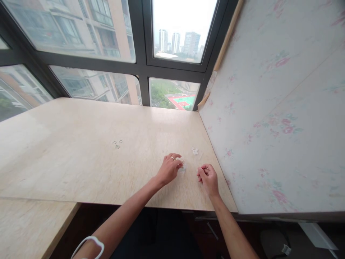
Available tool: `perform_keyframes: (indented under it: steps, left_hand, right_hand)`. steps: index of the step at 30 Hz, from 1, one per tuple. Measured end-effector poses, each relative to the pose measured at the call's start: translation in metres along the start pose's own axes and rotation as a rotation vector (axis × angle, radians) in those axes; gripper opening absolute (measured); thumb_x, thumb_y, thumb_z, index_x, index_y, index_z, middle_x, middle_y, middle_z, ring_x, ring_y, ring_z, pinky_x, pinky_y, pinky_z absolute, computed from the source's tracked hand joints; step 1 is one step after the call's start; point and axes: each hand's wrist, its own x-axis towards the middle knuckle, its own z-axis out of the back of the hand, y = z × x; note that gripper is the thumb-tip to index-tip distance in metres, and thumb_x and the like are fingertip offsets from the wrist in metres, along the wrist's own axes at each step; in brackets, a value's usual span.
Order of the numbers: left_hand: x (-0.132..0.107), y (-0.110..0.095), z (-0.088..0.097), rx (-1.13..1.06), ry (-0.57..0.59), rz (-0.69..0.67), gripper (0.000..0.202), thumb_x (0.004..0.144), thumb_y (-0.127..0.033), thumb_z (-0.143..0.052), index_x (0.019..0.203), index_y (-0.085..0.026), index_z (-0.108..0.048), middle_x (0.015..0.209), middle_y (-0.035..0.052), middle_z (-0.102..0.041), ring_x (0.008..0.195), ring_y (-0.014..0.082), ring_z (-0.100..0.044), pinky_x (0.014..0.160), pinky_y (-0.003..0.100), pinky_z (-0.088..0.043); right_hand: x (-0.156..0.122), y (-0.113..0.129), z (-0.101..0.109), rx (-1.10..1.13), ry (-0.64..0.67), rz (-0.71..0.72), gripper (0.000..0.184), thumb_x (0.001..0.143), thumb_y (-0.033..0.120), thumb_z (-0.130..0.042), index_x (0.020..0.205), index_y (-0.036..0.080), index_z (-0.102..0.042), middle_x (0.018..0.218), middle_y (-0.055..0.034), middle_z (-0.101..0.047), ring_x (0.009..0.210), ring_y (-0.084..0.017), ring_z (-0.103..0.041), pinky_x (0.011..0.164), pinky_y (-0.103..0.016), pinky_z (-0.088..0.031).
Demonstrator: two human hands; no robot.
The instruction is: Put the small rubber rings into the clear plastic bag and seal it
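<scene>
My left hand (169, 168) rests on the pale wooden tabletop (88, 162), fingers curled in a pinch on a small clear plastic bag (182, 168) with something tiny inside. A ring shows on one finger. Just to its right, my right hand (208, 177) is closed in a loose fist with thumb and fingers pinched on something too small to name. A small crumpled clear scrap (194, 150) lies on the table just beyond both hands.
Three small metal rings (117, 143) lie together further left on the tabletop. A floral-papered wall (275, 118) borders the table on the right. Dark-framed windows (140, 68) stand behind it. A second lower board (29, 226) sits at the near left.
</scene>
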Motion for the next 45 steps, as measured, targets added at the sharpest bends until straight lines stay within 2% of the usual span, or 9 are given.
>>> perform_keyframes:
  steps: [6,12,21,26,29,32,36,39,45]
  left_hand:
    - [-0.011,0.003,0.019,-0.126,-0.111,-0.002,0.013,0.089,-0.013,-0.053,0.087,-0.02,-0.064,0.112,0.0102,-0.062,0.109,0.0239,-0.052,0.094,0.044,-0.042]
    - [-0.046,0.036,0.048,-0.191,-0.259,0.204,0.014,0.091,-0.024,-0.051,0.091,-0.02,-0.064,0.103,0.01,-0.064,0.101,0.0225,-0.057,0.087,0.038,-0.048]
    - [-0.12,0.086,0.113,-0.068,-0.197,0.4,0.015,0.089,-0.024,-0.048,0.087,-0.02,-0.062,0.092,0.006,-0.066,0.08,0.018,-0.059,0.074,0.03,-0.047]
    - [-0.156,0.102,0.137,-0.103,-0.229,0.42,0.014,0.087,-0.023,-0.048,0.088,-0.02,-0.062,0.094,0.0064,-0.066,0.084,0.0187,-0.06,0.077,0.031,-0.048]
    - [-0.164,0.11,0.141,-0.178,-0.351,0.504,0.013,0.086,-0.025,-0.051,0.085,-0.019,-0.063,0.089,0.0053,-0.067,0.081,0.0182,-0.061,0.073,0.03,-0.048]
    - [-0.164,0.112,0.14,-0.255,-0.436,0.581,0.013,0.085,-0.027,-0.054,0.085,-0.019,-0.064,0.085,0.0044,-0.068,0.078,0.018,-0.062,0.072,0.029,-0.048]
    - [-0.165,0.11,0.139,-0.322,-0.451,0.582,0.014,0.084,-0.028,-0.055,0.084,-0.019,-0.065,0.083,0.0043,-0.068,0.076,0.0175,-0.062,0.071,0.029,-0.048]
    - [-0.167,0.11,0.139,-0.351,-0.468,0.578,0.014,0.084,-0.028,-0.056,0.084,-0.018,-0.065,0.082,0.0045,-0.069,0.075,0.0173,-0.062,0.07,0.029,-0.048]
    - [-0.167,0.112,0.139,-0.374,-0.485,0.558,0.012,0.084,-0.025,-0.055,0.085,-0.018,-0.065,0.081,0.0044,-0.068,0.072,0.0165,-0.061,0.068,0.028,-0.047]
  right_hand:
    - [-0.001,0.0,0.001,-0.006,-0.002,-0.004,0.027,0.078,0.041,-0.066,0.081,0.021,-0.047,0.058,0.0046,-0.058,0.042,-0.009,-0.05,0.039,-0.018,-0.038]
    - [-0.002,0.003,0.0,0.023,-0.017,-0.008,0.03,0.076,0.043,-0.068,0.082,0.021,-0.049,0.057,0.0042,-0.059,0.042,-0.01,-0.05,0.039,-0.019,-0.039]
    - [0.0,0.003,0.003,0.024,0.018,-0.024,0.035,0.07,0.043,-0.073,0.081,0.019,-0.051,0.058,0.0028,-0.061,0.043,-0.01,-0.052,0.04,-0.019,-0.04]
    - [0.001,0.011,-0.014,0.078,-0.179,-0.022,0.034,0.065,0.039,-0.074,0.078,0.019,-0.051,0.051,0.0053,-0.056,0.038,-0.008,-0.046,0.036,-0.017,-0.033]
    - [-0.007,0.024,-0.045,0.151,-0.361,0.066,0.03,0.067,0.035,-0.073,0.079,0.02,-0.05,0.047,0.0091,-0.048,0.037,-0.007,-0.041,0.036,-0.017,-0.03]
    - [-0.015,0.041,-0.094,0.192,-0.312,0.136,0.028,0.07,0.035,-0.071,0.082,0.02,-0.051,0.046,0.0097,-0.046,0.037,-0.007,-0.039,0.036,-0.017,-0.031]
    - [-0.013,0.062,-0.18,0.136,-0.023,0.184,0.022,0.078,0.037,-0.063,0.082,0.021,-0.048,0.048,0.0098,-0.044,0.036,-0.006,-0.037,0.034,-0.017,-0.029]
    - [-0.002,0.067,-0.248,-0.265,0.347,0.345,0.018,0.089,0.035,-0.041,0.091,0.019,-0.049,0.061,0.004,-0.053,0.04,-0.008,-0.046,0.037,-0.019,-0.038]
    - [0.021,0.06,-0.341,-0.603,0.695,0.52,0.018,0.083,0.02,-0.054,0.1,0.016,-0.061,0.085,-0.0031,-0.067,0.06,-0.012,-0.062,0.061,-0.025,-0.051]
